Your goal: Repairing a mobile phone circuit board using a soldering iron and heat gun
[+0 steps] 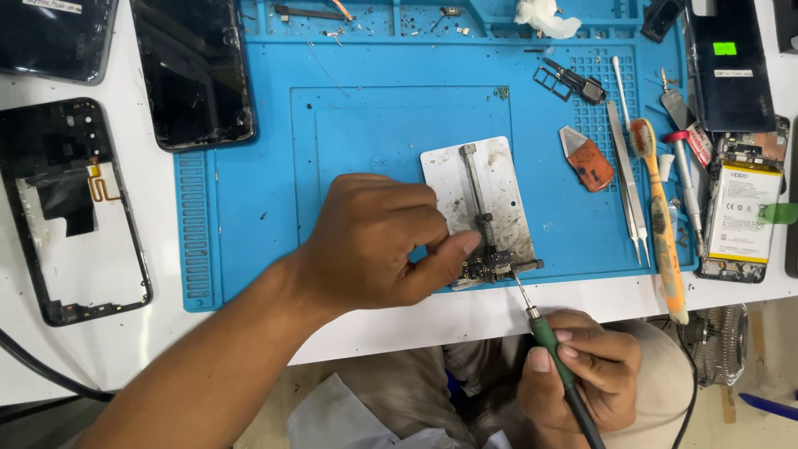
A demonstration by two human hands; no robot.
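My left hand [374, 241] pinches the small board [486, 268] on the metal holder [486, 199]; my right hand [582, 366], clamped on the soldering iron [553, 349], could slip and scorch my thumb

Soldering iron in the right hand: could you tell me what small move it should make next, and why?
Probably hold the soldering iron tip steady on the small board. The tip already meets the board's edge, the left hand pins the board against the metal holder, and the right hand grips the iron like a pen.

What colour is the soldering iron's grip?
Green, on the soldering iron in the right hand; head view.
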